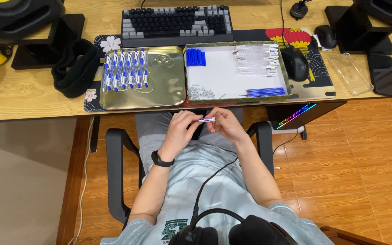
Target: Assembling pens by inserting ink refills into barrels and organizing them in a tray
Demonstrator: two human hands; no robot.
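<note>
wooden desk up ahead (pixel 32 93), orange wood-look floor off to my right, and i'm sitting in a black armchair (pixel 114 172) pulled in close. both my hands are low, over my lap, just under the desk edge. my left hand (pixel 180 131), black band on the wrist, is curled with its fingers pinched on 1 end of a small pen (pixel 207 120), white with a blue part. my right hand (pixel 225 124) is curled in too, fingertips closed on the other end, so the pen lies level between the 2 hands.

on the desk, right above my hands, a shallow white-lined tray (pixel 218 72) holds loose parts: a clump of blue caps (pixel 195 57) at its near-left top corner, clear pen barrels (pixel 256 59) stacked toward the right, blue refills (pixel 265 92) along the bottom right, and tiny springs (pixel 201 93) scattered bottom left. just beside it on the left, touching edges, a gold metal tray (pixel 169 88) carries a row of finished white-and-blue pens (pixel 125 70) standing side by side. behind both trays sits a dark keyboard (pixel 176 22), a black mouse (pixel 294 63) to the right of the white tray, and a black padded band (pixel 75 68) to the left of the gold one.
</note>
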